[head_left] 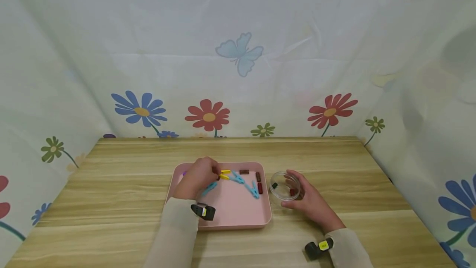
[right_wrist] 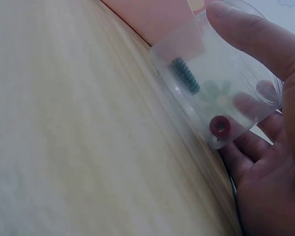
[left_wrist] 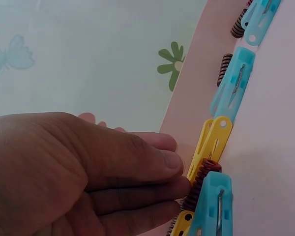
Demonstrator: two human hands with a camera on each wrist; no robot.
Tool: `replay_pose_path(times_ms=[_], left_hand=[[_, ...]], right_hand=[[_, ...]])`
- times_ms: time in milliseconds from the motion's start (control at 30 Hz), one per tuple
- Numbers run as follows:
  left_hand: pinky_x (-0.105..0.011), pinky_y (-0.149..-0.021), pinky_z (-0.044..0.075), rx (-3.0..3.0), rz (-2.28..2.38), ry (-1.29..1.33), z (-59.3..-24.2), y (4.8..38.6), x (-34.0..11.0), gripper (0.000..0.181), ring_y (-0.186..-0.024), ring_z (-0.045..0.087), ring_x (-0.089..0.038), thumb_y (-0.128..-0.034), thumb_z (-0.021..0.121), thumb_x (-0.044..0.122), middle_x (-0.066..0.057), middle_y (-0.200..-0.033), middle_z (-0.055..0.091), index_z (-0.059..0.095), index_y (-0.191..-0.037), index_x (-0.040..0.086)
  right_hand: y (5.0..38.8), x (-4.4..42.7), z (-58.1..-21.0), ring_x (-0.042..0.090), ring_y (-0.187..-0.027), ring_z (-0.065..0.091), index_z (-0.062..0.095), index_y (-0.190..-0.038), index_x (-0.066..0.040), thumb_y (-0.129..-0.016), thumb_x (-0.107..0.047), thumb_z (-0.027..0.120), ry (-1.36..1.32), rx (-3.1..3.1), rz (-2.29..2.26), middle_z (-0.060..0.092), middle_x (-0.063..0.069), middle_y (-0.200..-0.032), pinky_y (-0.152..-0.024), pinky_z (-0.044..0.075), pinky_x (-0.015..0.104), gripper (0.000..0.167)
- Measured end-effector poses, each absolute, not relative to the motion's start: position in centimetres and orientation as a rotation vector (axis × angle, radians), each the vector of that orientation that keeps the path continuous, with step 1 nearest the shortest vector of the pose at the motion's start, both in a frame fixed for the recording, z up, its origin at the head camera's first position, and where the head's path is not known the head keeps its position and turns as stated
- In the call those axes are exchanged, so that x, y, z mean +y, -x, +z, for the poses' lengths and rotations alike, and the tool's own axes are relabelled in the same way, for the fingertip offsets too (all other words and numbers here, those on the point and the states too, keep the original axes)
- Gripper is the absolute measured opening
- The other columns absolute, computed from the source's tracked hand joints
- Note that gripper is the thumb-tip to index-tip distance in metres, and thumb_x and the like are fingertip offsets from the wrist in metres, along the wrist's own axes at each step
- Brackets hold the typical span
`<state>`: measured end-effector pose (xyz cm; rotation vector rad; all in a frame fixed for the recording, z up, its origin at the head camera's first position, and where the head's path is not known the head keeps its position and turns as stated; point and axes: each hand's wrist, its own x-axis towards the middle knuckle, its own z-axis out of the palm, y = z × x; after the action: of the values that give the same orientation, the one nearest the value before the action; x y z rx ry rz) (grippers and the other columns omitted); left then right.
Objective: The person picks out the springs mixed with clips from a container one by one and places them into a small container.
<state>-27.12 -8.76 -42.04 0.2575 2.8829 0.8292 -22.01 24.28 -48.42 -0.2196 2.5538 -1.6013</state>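
Observation:
My left hand (head_left: 202,173) reaches into the pink tray (head_left: 243,214). Its fingertips are beside a dark red spring (left_wrist: 202,179), which lies against a yellow clothespin (left_wrist: 221,130); whether they touch it is hard to tell. A blue clothespin (left_wrist: 217,201) partly covers that spring. My right hand (head_left: 306,197) holds a clear round container (head_left: 284,195) to the right of the tray, thumb on the near side and fingers around the far side. Inside the container lie a dark green spring (right_wrist: 186,76) and a red spring (right_wrist: 220,127).
Along the tray's far and right sides lie more blue clothespins (head_left: 253,190), a brown spring (head_left: 243,172), another brown spring (head_left: 258,177) and a dark red spring (head_left: 260,188). The wooden table (head_left: 122,202) meets a flower-printed cloth (head_left: 260,94) at its back.

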Motion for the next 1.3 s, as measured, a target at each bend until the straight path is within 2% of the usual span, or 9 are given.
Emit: replay_pose_path(times_ms=[333,567,767,900,1100,1300], left_hand=[[-0.030,-0.074,0.050,2.881,0.847,-0.221,-42.4,27.1,-8.6,0.012,-0.080,0.054,-0.019,-0.0850,0.068,0.001,-0.001,-0.082,0.064,0.072,-0.081,0.011],[-0.029,-0.071,0.050,2.887,0.816,-0.278,-42.5,27.2,-8.5,0.014,-0.076,0.053,-0.018,-0.0837,0.066,-0.002,0.000,-0.079,0.064,0.072,-0.081,0.010],[-0.032,-0.079,0.054,2.891,0.783,-0.255,-42.6,27.0,-8.5,0.022,-0.077,0.055,-0.018,-0.0850,0.060,-0.007,-0.002,-0.081,0.067,0.073,-0.085,0.011],[-0.033,-0.081,0.054,2.925,0.726,-0.286,-42.6,27.2,-8.4,0.019,-0.077,0.054,-0.018,-0.0858,0.062,-0.005,-0.001,-0.080,0.065,0.074,-0.086,0.010],[-0.031,-0.077,0.049,2.918,0.661,-0.266,-42.7,27.4,-8.4,0.017,-0.076,0.052,-0.018,-0.0890,0.061,0.000,0.000,-0.080,0.063,0.073,-0.083,0.011],[-0.030,-0.075,0.049,2.906,0.701,-0.232,-43.2,27.1,-8.7,0.015,-0.077,0.052,-0.018,-0.0899,0.062,0.003,0.000,-0.081,0.062,0.071,-0.083,0.012]], right_hand=[[22.0,24.3,-48.4,0.027,-0.142,0.038,0.031,-0.148,-0.027,-0.069,-0.027,0.087,0.207,2.557,-1.596,0.039,0.001,-0.153,-0.113,0.031,0.053,0.097],[22.0,24.3,-48.4,0.027,-0.142,0.038,0.030,-0.149,-0.026,-0.069,-0.028,0.087,0.203,2.557,-1.590,0.038,0.001,-0.154,-0.113,0.030,0.053,0.098],[22.0,24.3,-48.4,0.027,-0.142,0.038,0.030,-0.149,-0.026,-0.069,-0.029,0.087,0.211,2.554,-1.589,0.038,0.001,-0.154,-0.113,0.031,0.053,0.098],[22.0,24.5,-48.2,0.027,-0.142,0.037,0.030,-0.149,-0.026,-0.070,-0.028,0.087,0.235,2.550,-1.600,0.040,0.002,-0.153,-0.113,0.032,0.053,0.097],[21.9,24.6,-48.2,0.030,-0.138,0.041,0.031,-0.149,-0.023,-0.071,-0.028,0.086,0.284,2.569,-1.596,0.042,0.006,-0.151,-0.110,0.034,0.054,0.095],[21.9,24.5,-48.4,0.028,-0.135,0.045,0.033,-0.148,-0.025,-0.068,-0.029,0.088,0.246,2.562,-1.613,0.045,0.003,-0.150,-0.110,0.036,0.053,0.097]])
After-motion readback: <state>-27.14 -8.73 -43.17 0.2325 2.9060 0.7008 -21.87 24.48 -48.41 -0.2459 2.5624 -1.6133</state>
